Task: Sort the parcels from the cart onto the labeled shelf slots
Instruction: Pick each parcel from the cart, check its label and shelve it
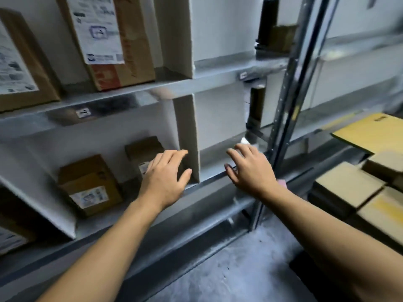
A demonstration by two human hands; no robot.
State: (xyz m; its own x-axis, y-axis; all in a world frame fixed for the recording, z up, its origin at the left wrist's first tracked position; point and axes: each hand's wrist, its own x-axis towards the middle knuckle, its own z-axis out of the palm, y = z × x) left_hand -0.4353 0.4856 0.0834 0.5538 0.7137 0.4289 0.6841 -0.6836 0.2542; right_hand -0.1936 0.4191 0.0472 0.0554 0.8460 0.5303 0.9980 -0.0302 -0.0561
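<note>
Roughly nine parcels, two hands.

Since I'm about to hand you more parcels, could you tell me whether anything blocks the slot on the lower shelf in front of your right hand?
Nothing visible blocks it. The slot right of the white divider looks bare, and the right hand is open at its front edge. The left hand, also open, is by the divider near a small brown parcel.

Brown labelled parcel: upright in the lower shelf slot, left of the white divider. Smaller brown parcel: behind it, nearer the divider, partly hidden. Tall labelled parcel: upright on the upper shelf. Flat tan parcels: stacked at right, support blurred.
</note>
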